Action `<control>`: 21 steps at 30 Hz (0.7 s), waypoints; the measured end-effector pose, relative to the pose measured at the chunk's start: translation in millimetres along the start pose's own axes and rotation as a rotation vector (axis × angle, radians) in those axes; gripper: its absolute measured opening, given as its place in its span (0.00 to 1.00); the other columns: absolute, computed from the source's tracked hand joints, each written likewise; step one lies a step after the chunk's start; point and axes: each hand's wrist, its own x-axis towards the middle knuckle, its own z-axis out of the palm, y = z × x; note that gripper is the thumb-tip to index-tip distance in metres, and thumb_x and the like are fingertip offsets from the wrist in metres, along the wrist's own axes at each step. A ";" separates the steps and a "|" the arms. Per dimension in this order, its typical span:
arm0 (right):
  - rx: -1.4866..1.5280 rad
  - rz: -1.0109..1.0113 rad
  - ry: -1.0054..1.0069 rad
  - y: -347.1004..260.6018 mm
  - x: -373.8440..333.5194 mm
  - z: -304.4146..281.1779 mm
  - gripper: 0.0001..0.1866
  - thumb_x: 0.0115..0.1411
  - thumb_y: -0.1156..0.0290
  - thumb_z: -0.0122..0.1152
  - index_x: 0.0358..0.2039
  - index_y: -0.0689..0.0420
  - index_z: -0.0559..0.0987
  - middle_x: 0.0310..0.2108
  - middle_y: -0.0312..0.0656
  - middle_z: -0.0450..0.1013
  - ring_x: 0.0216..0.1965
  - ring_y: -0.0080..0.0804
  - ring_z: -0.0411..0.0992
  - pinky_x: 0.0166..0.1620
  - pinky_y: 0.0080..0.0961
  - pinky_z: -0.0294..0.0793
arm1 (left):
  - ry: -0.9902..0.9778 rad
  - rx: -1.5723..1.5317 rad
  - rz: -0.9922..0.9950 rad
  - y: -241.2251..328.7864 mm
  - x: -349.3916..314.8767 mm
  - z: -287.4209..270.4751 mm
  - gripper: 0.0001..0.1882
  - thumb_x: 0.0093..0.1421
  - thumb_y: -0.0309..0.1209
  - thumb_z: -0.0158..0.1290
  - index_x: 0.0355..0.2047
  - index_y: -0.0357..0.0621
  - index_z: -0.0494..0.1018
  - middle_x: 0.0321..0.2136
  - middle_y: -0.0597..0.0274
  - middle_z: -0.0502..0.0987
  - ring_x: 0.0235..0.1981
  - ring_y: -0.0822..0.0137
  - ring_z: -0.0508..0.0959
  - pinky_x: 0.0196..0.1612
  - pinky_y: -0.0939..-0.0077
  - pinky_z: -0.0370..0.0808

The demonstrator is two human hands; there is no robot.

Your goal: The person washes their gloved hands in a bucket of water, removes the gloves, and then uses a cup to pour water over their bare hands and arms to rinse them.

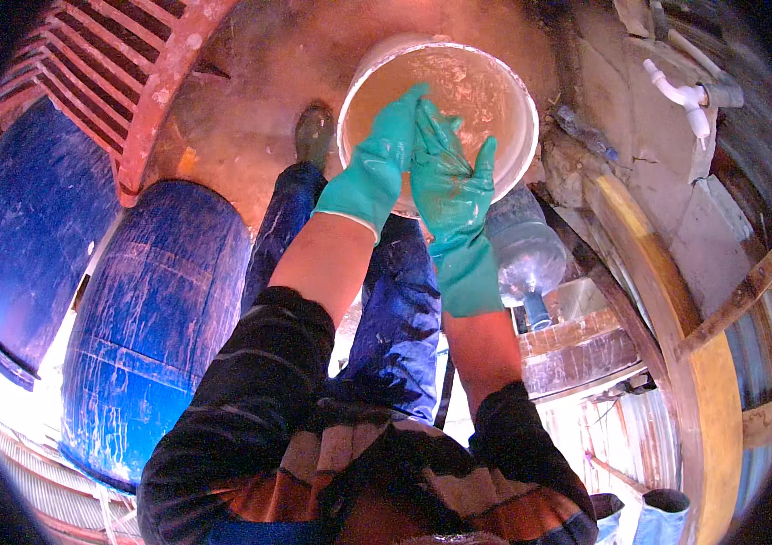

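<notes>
The green-gloved left hand (390, 141), fingers outstretched, is laid against the green-gloved right hand (450, 177), which is spread palm up; both are held over the pale bucket (522, 109), right of the blue barrels (154, 300).

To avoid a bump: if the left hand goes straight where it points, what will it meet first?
The left hand would likely meet the far side of the white bucket first; depth is unclear, so perhaps its brown contents instead.

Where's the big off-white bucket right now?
In the head view, the off-white bucket is at upper centre, right of the dark boot, with the green-gloved left hand and right hand over its mouth.
</notes>
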 end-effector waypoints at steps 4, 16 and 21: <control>-0.240 -0.148 -0.012 3.4 -9.6 1.8 0.38 0.65 0.49 0.41 0.63 0.67 0.50 0.66 0.53 0.46 0.68 0.40 0.44 0.68 0.32 0.41 | -0.316 -0.362 0.133 4.3 -12.2 -6.4 0.42 0.60 0.63 0.33 0.59 0.37 0.59 0.59 0.50 0.62 0.58 0.57 0.64 0.57 0.65 0.62; -1.025 -0.161 0.333 34.7 22.4 13.9 0.23 0.66 0.51 0.42 0.50 0.54 0.74 0.50 0.42 0.67 0.51 0.30 0.64 0.54 0.27 0.63 | -0.194 0.329 0.443 0.8 -49.4 4.3 0.30 0.65 0.50 0.41 0.57 0.39 0.64 0.55 0.61 0.67 0.55 0.69 0.64 0.62 0.73 0.57; -1.500 -0.577 0.080 -1.0 44.1 -63.5 0.24 0.63 0.51 0.48 0.51 0.55 0.74 0.52 0.40 0.66 0.54 0.31 0.63 0.59 0.29 0.59 | -0.164 0.387 0.431 -11.3 -57.4 33.6 0.29 0.60 0.45 0.52 0.54 0.36 0.66 0.55 0.56 0.68 0.58 0.63 0.63 0.61 0.73 0.57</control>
